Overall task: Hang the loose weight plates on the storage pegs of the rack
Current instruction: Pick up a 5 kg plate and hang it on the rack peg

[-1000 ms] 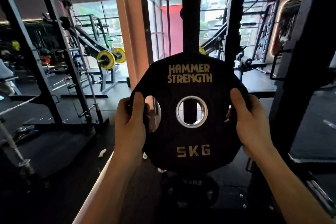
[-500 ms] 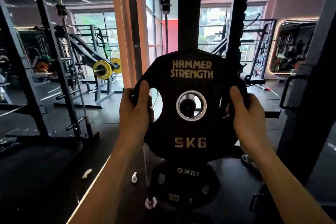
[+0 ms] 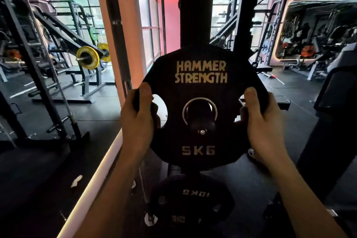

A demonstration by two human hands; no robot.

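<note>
A black 5 kg plate marked HAMMER STRENGTH stands upright in front of me. My left hand grips its left rim through a grip hole, my right hand grips its right rim. A black storage peg with a bolt in its end pokes through the plate's steel-ringed centre hole. The peg comes off the black rack upright behind the plate. Below hangs a black 10 kg plate, its lettering upside down.
A second black upright stands right of the rack post. A vertical barbell rises at the left by an orange column. A machine with yellow plates sits far left. A dark machine crowds the right side.
The plate has moved forward onto the storage peg: the peg's end now sticks out through the centre hole. Both hands keep their grip on the rim.
</note>
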